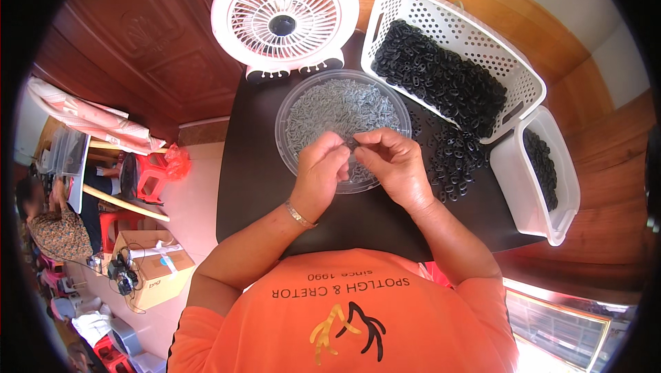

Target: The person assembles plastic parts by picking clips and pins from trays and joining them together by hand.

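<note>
Over a round clear tub point(281, 125) full of small grey pieces point(337, 101), both my hands meet with their fingertips nearly touching. My left hand point(321, 170) is closed, thumb against curled fingers. My right hand point(396, 166) pinches with thumb and forefinger. Something small and dark shows between the fingertips, too small to name; which hand grips it is unclear. Right of the tub, loose black oval plastic pieces with holes point(454, 160) lie on the dark table point(258, 201), close to my right hand.
A white perforated basket point(520, 91) lies tipped, spilling black pieces onto the table. Beside it stands a white bin point(513, 190) with more. A pink-and-white fan point(222, 18) stands behind the tub. At far left are another person point(62, 235), a cardboard box point(162, 283) and red stools point(151, 177).
</note>
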Demonstrator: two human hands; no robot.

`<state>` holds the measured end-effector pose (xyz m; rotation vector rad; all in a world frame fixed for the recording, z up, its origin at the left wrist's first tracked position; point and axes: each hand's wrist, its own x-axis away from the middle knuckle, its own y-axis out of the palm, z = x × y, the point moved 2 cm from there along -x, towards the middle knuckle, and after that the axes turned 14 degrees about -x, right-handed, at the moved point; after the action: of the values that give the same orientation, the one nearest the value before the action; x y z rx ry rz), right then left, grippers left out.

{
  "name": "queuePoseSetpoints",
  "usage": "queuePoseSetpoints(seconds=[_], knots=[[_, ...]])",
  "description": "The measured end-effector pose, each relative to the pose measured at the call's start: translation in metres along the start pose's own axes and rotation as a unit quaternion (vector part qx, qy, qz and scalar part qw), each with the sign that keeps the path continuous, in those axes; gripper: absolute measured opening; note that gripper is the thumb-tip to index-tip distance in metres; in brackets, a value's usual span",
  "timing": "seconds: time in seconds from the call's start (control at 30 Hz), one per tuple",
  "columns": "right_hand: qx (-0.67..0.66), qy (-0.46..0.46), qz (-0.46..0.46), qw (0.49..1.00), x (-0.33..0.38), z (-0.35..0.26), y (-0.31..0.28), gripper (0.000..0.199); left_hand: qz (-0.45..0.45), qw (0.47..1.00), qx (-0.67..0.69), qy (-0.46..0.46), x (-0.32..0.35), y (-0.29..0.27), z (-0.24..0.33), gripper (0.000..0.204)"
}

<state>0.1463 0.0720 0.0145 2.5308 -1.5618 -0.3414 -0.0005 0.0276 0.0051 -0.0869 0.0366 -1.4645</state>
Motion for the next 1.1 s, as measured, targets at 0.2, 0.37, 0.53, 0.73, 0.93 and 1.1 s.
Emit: queuePoseSetpoints(seconds=[0.2,0.37,0.53,0.73,0.93,1.1], knots=[[0.118,-0.092,0.009,0.989,0.001,-0.001,0.009,0.031,0.003,0.998,0.05,-0.04,-0.002,0.003,-0.005,0.015],[0.156,-0.087,0.014,0.984,0.0,0.0,0.009,0.034,-0.005,0.998,0.053,-0.035,-0.004,0.002,-0.008,0.015],[0.201,-0.146,-0.019,0.968,0.001,-0.011,0.008,0.033,-0.02,0.995,0.094,-0.028,-0.004,0.003,-0.006,0.021],[0.225,-0.166,-0.065,0.958,-0.002,-0.018,0.003,0.037,-0.056,0.995,0.076,-0.031,-0.006,0.002,-0.004,0.024],[0.259,-0.215,-0.081,0.938,-0.003,-0.018,0.001,0.042,-0.052,0.997,0.058,-0.015,-0.006,0.001,-0.003,0.024],[0.244,-0.196,-0.068,0.947,0.001,-0.019,0.006,0.044,-0.024,0.999,0.037,0.0,0.0,0.002,0.002,0.024]])
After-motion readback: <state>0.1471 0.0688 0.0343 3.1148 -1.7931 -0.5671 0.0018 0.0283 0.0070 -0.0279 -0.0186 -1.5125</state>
